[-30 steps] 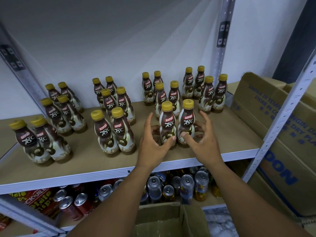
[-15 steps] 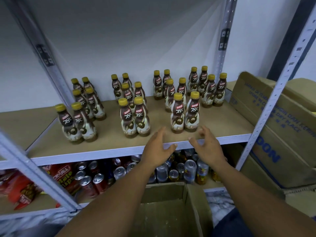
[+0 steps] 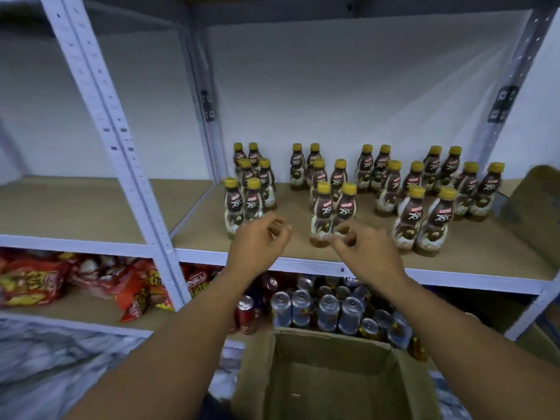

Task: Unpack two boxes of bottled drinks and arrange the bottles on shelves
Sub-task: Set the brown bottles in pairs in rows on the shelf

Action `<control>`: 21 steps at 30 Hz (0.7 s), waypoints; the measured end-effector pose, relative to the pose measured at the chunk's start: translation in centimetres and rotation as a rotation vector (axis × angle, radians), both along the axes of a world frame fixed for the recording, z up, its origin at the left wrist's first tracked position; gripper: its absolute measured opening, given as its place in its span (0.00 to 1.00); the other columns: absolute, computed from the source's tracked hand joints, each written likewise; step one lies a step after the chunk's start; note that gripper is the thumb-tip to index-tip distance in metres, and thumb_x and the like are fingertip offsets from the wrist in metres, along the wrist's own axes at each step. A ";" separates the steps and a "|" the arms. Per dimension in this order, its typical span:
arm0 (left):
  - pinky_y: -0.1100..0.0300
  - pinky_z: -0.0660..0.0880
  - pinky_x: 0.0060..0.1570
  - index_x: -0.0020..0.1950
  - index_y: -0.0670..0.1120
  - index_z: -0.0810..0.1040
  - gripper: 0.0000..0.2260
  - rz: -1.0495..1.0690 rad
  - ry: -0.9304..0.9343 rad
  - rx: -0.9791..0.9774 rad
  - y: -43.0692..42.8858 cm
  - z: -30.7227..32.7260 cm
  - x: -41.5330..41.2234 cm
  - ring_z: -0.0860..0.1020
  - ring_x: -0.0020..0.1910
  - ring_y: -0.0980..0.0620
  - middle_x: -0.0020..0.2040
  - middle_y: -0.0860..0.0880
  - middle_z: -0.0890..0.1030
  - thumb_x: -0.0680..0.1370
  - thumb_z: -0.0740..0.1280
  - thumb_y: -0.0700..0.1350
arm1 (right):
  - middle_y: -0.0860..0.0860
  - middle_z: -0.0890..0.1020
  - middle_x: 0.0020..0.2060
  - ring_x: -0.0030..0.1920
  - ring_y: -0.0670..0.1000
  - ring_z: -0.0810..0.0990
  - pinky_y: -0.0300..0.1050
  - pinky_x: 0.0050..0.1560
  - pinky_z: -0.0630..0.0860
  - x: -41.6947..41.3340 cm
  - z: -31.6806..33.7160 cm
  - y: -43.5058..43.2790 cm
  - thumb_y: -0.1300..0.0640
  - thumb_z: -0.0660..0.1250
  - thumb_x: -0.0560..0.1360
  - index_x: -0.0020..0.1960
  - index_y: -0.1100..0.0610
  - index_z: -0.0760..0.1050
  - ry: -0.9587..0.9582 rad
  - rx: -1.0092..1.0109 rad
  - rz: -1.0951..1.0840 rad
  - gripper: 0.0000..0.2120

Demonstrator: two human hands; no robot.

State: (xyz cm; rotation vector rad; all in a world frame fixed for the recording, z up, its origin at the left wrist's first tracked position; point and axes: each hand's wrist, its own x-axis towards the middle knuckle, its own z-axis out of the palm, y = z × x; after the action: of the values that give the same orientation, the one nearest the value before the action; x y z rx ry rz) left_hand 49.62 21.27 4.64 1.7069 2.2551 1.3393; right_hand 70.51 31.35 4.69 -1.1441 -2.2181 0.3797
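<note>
brown shelf board (image 3: 485, 253), white wall (image 3: 333, 86) | bottles (image 3: 345, 207) upright in pairs | left hand (image 3: 257, 241), right hand (image 3: 366, 253) loosely curled, holding nothing

Left hand (image 3: 257, 242), right hand (image 3: 368, 251): both bare. Forearms (image 3: 181, 344) bare to frame edge. Fine detail motion-blurred.

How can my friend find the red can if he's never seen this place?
Find the shelf full of yellow-capped bottles, then look just under it, where cans crowd behind the open cardboard box. The red can stands at the front left of that crowd. Its side is red, while the silver cans beside it are pale and shiny.
</note>
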 end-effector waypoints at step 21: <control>0.48 0.79 0.61 0.71 0.63 0.67 0.33 -0.113 -0.050 -0.190 4.6 2.1 -18.2 0.79 0.58 0.52 0.62 0.50 0.78 0.69 0.77 0.57 | 0.52 0.80 0.63 0.58 0.53 0.80 0.45 0.56 0.76 -20.3 3.8 6.9 0.47 0.75 0.76 0.76 0.46 0.63 -0.130 -0.110 0.402 0.34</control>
State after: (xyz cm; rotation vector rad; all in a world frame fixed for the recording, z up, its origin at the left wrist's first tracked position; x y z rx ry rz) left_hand 31.42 25.90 6.78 1.6886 2.1448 1.0940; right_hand 50.22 38.22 8.46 -0.7883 -2.5709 0.6135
